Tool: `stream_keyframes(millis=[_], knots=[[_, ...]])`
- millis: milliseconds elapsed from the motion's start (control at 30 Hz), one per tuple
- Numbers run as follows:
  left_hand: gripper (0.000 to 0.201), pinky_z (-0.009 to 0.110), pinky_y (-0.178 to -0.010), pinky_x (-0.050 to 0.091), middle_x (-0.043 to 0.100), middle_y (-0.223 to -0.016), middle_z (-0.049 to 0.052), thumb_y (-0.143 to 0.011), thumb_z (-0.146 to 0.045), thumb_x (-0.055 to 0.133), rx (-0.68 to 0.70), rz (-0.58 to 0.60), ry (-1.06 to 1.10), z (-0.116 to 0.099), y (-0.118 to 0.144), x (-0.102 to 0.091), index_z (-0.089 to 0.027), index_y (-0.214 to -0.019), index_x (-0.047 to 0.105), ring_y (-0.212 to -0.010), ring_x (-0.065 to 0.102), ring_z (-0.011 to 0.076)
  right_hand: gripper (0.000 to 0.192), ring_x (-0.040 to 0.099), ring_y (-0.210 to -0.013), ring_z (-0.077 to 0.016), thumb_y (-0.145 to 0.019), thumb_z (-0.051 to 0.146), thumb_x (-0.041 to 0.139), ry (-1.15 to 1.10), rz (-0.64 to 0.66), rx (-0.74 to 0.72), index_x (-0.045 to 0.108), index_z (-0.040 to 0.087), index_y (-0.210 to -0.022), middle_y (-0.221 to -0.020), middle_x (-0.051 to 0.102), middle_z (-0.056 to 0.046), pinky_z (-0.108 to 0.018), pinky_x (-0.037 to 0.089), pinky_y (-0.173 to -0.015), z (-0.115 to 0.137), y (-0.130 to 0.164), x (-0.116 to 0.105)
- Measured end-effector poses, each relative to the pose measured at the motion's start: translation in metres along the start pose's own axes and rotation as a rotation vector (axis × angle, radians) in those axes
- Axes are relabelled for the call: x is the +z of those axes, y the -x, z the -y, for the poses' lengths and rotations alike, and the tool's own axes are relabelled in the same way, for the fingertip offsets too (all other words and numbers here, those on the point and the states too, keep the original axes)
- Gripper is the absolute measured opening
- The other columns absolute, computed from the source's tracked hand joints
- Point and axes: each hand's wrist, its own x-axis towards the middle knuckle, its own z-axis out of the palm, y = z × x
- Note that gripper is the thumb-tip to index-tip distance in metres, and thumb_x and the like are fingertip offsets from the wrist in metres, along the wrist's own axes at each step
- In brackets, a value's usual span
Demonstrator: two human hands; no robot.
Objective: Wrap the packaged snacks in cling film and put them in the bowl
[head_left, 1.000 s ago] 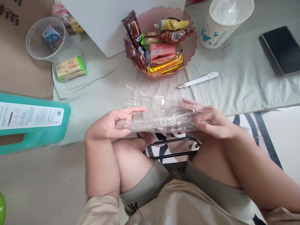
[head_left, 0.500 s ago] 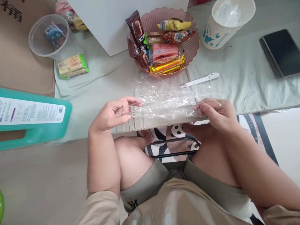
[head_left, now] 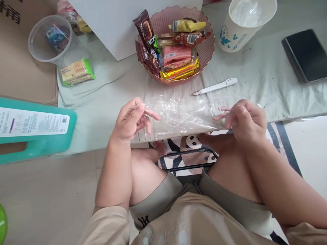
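A clear plastic sheet or bag (head_left: 184, 115), thin and wrinkled, stretches between my hands over the table's front edge. At its left end my left hand (head_left: 133, 119) pinches the plastic between thumb and index finger, with the other fingers reaching out beneath it. My right hand (head_left: 245, 119) is closed at the opposite end, thumb pressed on the index finger and some fingers extended towards the plastic. Just beyond the plastic lies a white pen-shaped cutter (head_left: 217, 86). Behind it stands a pink scalloped bowl (head_left: 208, 61) with several wrapped snacks.
On the right are a paper cup (head_left: 232, 39) with crumpled plastic inside and a dark phone-like device (head_left: 306, 54). A clear tub (head_left: 35, 41), a wrapped cracker pack (head_left: 76, 72) and a teal jug (head_left: 68, 126) stand left. A white board (head_left: 109, 27) is behind.
My fingers have closed into pinches at both ends of the plastic, and its near edge looks flatter and more spread. My left hand has shifted right; the right hand has turned slightly.
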Motion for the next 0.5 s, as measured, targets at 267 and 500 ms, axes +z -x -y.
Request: stream_keyframes(millis=[267, 500], knots=[[0.055, 0.031, -0.068, 0.057, 0.082, -0.086, 0.008, -0.075, -0.066, 0.081, -0.021, 0.132, -0.125, 0.0, 0.003, -0.009, -0.022, -0.071, 0.049, -0.087, 0.081, 0.0251, 0.06, 0.064, -0.049, -0.0192, -0.094, 0.068, 0.06, 0.046, 0.06, 0.09, 0.049, 0.026, -0.054, -0.047, 0.049, 0.002, -0.035, 0.05, -0.05, 0.009, -0.002, -0.003], [0.045, 0.026, -0.067, 0.055, 0.082, -0.104, 0.007, -0.065, -0.039, 0.088, -0.302, 0.501, -0.474, -0.015, 0.003, 0.0, -0.021, -0.103, 0.072, -0.084, 0.076, 0.019, 0.063, 0.061, -0.047, -0.0154, -0.097, 0.069, 0.055, 0.038, 0.081, 0.145, 0.044, 0.025, -0.053, -0.048, 0.044, 0.004, -0.039, 0.057, -0.072, 0.003, 0.0, -0.004]])
